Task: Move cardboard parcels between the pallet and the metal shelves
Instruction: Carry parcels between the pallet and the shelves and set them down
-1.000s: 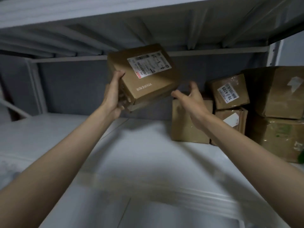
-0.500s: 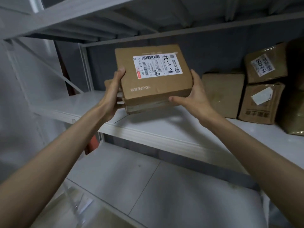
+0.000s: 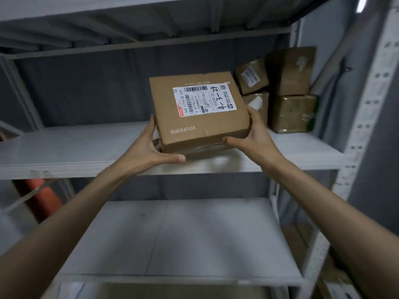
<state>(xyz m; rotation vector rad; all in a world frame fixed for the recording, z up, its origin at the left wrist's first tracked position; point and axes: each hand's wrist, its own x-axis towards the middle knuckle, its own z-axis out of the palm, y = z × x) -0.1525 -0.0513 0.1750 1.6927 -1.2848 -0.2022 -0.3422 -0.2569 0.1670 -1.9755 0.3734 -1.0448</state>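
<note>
- A lower shelf of the metal rack lies nearest, below the two forearms.
- The left hand grips the parcel at its left near corner, thumb along the bottom edge.
- The right hand clasps its right near corner, fingers up the side.
- The parcel, tilted with its white label facing up, is held over the front edge of the middle shelf.
- Four stacked boxes sit in that shelf's far right corner.
</note>
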